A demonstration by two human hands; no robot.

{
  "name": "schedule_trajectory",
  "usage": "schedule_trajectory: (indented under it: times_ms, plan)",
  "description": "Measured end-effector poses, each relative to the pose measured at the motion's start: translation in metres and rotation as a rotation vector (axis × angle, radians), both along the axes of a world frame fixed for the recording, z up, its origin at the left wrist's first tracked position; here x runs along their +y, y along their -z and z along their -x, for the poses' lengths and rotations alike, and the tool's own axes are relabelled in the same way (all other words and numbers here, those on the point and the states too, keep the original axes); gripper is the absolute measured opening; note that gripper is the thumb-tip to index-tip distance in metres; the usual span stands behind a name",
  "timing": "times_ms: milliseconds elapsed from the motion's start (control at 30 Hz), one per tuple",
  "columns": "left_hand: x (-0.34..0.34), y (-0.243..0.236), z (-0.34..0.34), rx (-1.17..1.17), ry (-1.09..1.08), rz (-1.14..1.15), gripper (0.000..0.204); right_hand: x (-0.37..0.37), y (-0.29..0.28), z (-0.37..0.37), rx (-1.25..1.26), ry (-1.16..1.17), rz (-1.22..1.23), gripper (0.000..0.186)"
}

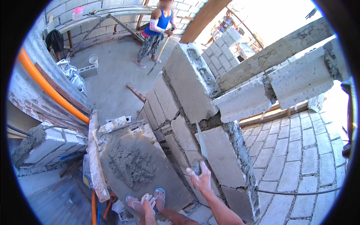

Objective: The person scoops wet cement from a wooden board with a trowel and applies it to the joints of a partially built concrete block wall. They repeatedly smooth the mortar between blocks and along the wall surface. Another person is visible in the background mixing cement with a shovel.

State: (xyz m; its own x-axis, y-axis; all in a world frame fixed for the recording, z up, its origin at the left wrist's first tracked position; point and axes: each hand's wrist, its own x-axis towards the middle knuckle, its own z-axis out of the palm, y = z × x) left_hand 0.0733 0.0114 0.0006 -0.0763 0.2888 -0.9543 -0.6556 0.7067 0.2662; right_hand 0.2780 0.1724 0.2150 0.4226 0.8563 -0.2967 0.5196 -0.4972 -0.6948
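Note:
My right hand [201, 177] is closed round the handle of a trowel [202, 141]. Its narrow metal blade points up along the face of a grey block wall [215, 150], beside a mortar joint [212, 122] under a large upright block [189, 82]. Lower down, my left hand [149, 201], pale over the fingers, hangs in front of my feet with fingers apart and nothing visible in it. Just past my feet, a heap of wet mortar [131, 161] lies on a mortar-smeared board [172, 189].
A rough plank [98, 161] edges the board. An orange pipe [50, 84] curves down at left. Across the concrete floor [112, 82], a co-worker in blue [161, 26] holds a long-handled tool. Another person [227, 22] is outside. A black rod [300, 193] crosses the blockwork at right.

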Motion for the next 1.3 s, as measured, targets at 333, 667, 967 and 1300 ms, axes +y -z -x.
schedule_trajectory:
  times_ms: [333,667,967,1300]
  plan:
    - [0.019,0.001,0.015,-0.108,-0.114,-0.112,0.038,0.032,-0.002,-0.018,-0.347,0.001,-0.246,0.039]
    - [0.044,-0.029,0.021,-0.138,-0.178,-0.113,0.041,0.065,0.002,-0.026,-0.520,0.085,-0.488,0.047]
    - [0.053,0.010,0.006,-0.133,-0.096,-0.137,0.042,-0.008,-0.011,0.055,0.003,-0.411,-0.273,0.030]
    - [0.043,-0.018,0.011,-0.106,-0.047,-0.072,0.035,-0.039,-0.030,0.023,0.111,0.219,-0.111,0.039]
